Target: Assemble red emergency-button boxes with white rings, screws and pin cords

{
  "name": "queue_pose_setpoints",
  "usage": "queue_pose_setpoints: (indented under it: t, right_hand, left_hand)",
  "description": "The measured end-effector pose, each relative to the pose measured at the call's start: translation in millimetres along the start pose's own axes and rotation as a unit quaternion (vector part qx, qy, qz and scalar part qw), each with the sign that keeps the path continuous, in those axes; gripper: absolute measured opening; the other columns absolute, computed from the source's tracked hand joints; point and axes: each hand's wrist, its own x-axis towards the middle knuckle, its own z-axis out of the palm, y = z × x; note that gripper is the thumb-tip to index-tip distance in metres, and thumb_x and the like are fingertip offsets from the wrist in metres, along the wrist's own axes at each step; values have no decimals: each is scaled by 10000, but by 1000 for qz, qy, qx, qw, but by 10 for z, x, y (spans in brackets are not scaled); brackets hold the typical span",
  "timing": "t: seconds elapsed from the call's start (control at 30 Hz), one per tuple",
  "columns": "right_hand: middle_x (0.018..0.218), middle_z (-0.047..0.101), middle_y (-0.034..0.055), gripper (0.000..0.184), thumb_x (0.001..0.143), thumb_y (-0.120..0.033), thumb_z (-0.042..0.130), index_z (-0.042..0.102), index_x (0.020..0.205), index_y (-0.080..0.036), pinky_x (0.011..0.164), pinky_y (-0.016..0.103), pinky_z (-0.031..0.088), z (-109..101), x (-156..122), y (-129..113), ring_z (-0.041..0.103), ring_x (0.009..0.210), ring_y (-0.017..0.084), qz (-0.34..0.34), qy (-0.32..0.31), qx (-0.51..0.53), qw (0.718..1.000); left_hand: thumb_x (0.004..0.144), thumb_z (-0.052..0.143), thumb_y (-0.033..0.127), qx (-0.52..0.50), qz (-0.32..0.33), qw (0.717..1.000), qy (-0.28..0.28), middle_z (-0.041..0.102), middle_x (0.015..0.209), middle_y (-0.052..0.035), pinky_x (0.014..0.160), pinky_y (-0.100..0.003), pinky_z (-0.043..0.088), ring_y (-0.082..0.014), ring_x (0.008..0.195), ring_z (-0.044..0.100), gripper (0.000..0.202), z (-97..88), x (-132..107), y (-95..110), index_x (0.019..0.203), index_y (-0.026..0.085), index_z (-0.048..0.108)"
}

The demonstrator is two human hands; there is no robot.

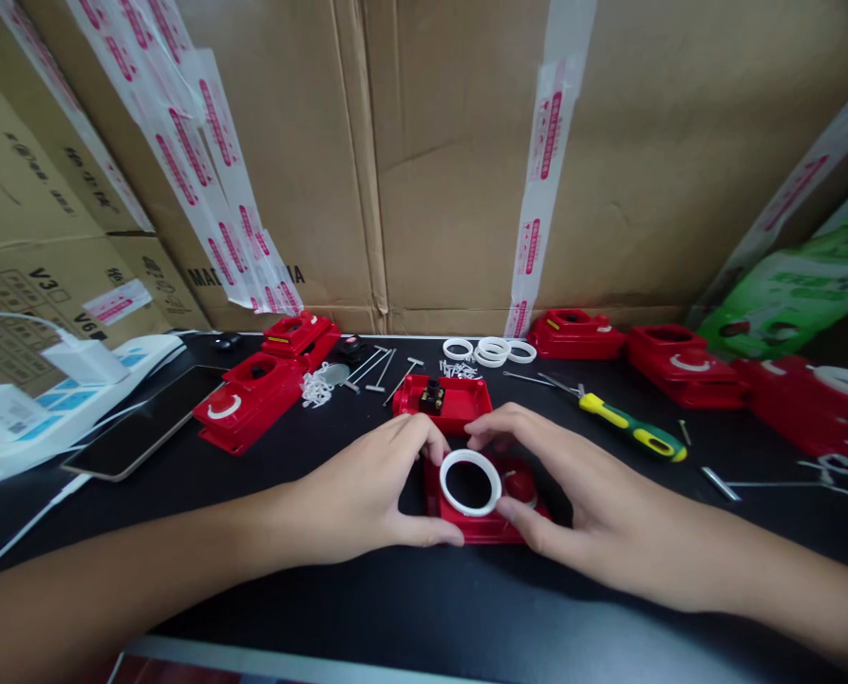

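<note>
A red plastic housing [481, 525] lies on the black table just in front of me, with a white ring [470, 482] set on its round opening and a red button [520, 484] beside it. My left hand [367, 494] grips the housing's left side, thumb along the front edge and fingers curled over the back. My right hand [566, 494] clasps the right side the same way, its thumb touching the front corner. Just behind stands another red housing part [442, 403] with a small black and gold component in it.
Several loose white rings [490, 351], screws [459, 370] and metal pins [381, 369] lie at the back. A yellow-green screwdriver [633, 429] rests to the right. More red housings [253, 399] [680, 361] sit left and right. A tablet [142, 423] and power strip [53, 399] lie far left; cardboard boxes [452, 161] wall the back.
</note>
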Motion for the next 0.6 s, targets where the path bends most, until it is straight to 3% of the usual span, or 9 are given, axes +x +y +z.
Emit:
queue_pose_setpoints:
  t: [0.43, 0.6]
  right_hand:
    - [1349, 642, 35, 441, 997, -295, 624, 485, 1415, -320, 986, 381, 599, 18, -10, 8, 662, 1155, 207, -1, 0, -24, 1000]
    - [1345, 630, 51, 371, 990, -288, 629, 508, 1341, -295, 1013, 404, 575, 6, -19, -10, 644, 1175, 218, -9, -4, -27, 1000]
  left_hand:
    - [810, 924, 437, 3, -4, 1000, -4, 656, 1177, -47, 919, -394, 504, -248, 1041, 634, 504, 8, -21, -17, 1082, 229, 554]
    - [815, 921, 411, -1, -6, 1000, -7, 656, 1171, -45, 930, -400, 506, -247, 1040, 635, 484, 2, -17, -10, 1080, 228, 559]
